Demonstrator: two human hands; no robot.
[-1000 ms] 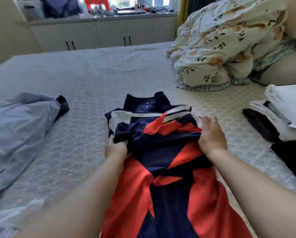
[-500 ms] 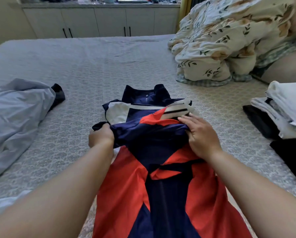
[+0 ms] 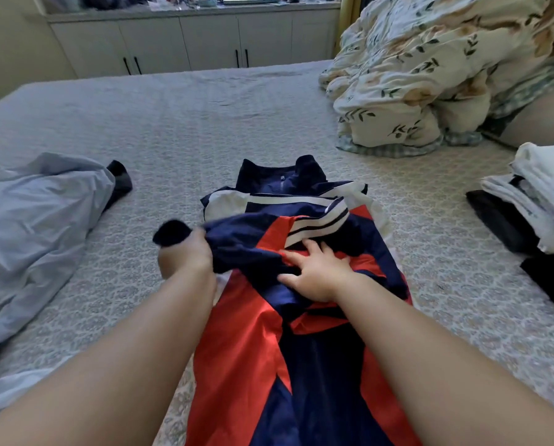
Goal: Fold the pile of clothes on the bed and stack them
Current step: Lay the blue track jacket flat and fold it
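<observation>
Gripping a bunched navy sleeve, the left hand (image 3: 185,255) sits at the left edge of the jacket (image 3: 269,333), fingers curled round the cloth so that the dark cuff (image 3: 172,232) sticks out to the left of the fist. Just right of it, the right hand (image 3: 317,272) lies flat on the jacket's chest, fingers spread and straight, pressing the folded sleeve down where red and navy panels meet; it grasps nothing.

The jacket lies lengthwise along the middle of the bed (image 3: 189,123), its navy collar (image 3: 282,178) at the far end and its red and navy body running to the near edge of the view between the two forearms. White shoulder panels show below the collar, and a white band with dark stripes crosses the chest just beyond the right hand's fingertips.

On the left, well apart from the jacket, a pale blue garment (image 3: 34,226) lies crumpled, with a dark piece of cloth (image 3: 119,178) at its far right corner. At the right edge a stack of folded clothes (image 3: 539,201) rests on the bed, white pieces on top of dark ones. Far right, a bunched floral duvet (image 3: 430,69) is heaped on the bed. Beyond the bed, a row of pale cabinets (image 3: 205,43) with dark handles carries a cluttered countertop.
</observation>
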